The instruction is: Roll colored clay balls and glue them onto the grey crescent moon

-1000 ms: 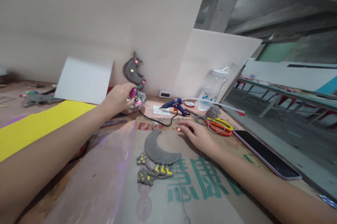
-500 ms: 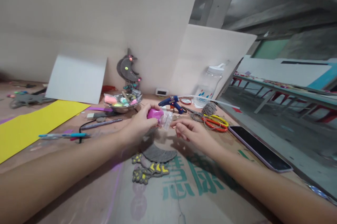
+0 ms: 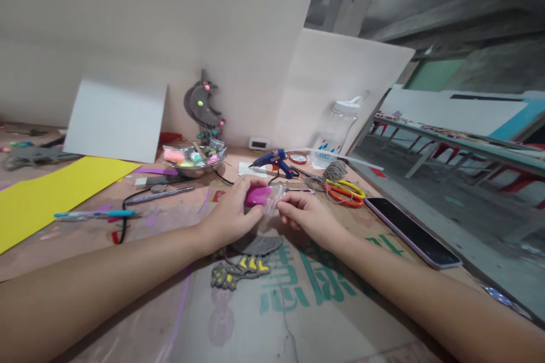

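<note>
Left hand (image 3: 232, 215) is back from the bowl (image 3: 193, 170), and we're now pinching the clay bag (image 3: 258, 196) at its pink end while right hand (image 3: 304, 216) is pinching the clear end, opposed grips probably keeping it taut just above the grey moon (image 3: 259, 245).

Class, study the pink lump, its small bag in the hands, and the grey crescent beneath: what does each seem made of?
The pink lump looks like soft modelling clay: matte, smooth, rounded. The small bag seems thin clear plastic: glossy, see-through. The grey crescent may be felt or foam sheet: dull, flat, blurred.
</note>
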A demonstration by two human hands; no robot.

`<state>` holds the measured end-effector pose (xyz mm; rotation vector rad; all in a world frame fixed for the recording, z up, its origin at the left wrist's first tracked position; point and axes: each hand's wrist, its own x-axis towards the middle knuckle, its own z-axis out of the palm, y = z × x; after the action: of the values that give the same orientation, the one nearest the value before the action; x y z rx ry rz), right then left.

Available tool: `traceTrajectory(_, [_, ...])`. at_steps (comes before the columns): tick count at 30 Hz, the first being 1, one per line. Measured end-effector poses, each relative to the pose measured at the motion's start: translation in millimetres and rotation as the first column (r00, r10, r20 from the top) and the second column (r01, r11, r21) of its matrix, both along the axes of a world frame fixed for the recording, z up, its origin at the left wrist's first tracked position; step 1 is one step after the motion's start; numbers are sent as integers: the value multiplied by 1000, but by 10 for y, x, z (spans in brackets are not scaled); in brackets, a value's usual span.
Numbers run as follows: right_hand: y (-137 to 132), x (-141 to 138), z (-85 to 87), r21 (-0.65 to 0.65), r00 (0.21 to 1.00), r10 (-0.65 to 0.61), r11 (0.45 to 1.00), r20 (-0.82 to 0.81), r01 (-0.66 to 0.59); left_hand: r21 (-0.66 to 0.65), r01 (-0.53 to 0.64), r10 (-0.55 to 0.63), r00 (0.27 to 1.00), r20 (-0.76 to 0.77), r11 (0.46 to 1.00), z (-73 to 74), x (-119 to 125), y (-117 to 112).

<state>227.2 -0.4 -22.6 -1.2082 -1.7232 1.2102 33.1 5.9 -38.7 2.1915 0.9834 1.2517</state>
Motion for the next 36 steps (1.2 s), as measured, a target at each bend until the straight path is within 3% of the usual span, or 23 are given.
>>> traceTrajectory(4, [-15, -2, -9, 176, 1000, -15, 984, -26, 19, 8, 10, -10, 1000, -19, 1000, -28, -5, 60])
traceTrajectory(8, [-60, -5, 3, 324, 997, -9, 946, 82, -18, 31, 29, -28, 999, -32, 999, 51, -25, -1])
traceTrajectory(13, [-145, -22, -13, 507, 945, 26, 839, 325, -197, -39, 172, -176, 966, -187, 984, 68, -15, -61])
traceTrajectory(16, [-179, -22, -51, 540, 896, 68, 777, 439, -323, -69, 240, -249, 943, -219, 968, 26, -9, -21])
traceTrajectory(18, [-187, -17, -64, 552, 882, 61, 760, 467, -344, -97, 300, -314, 926, -210, 949, 4, -13, 13])
traceTrajectory(21, [-182, -15, -48, 551, 898, 50, 774, 437, -311, -121, 318, -336, 921, -198, 940, -4, -19, 32])
traceTrajectory(28, [-161, -48, -25, 496, 932, 0, 846, 363, -193, -75, 222, -233, 950, -209, 972, 16, 18, 8])
traceTrajectory(36, [-117, -21, -58, 425, 905, 120, 853, 408, -304, 82, 355, -316, 900, -301, 931, -20, -16, -16])
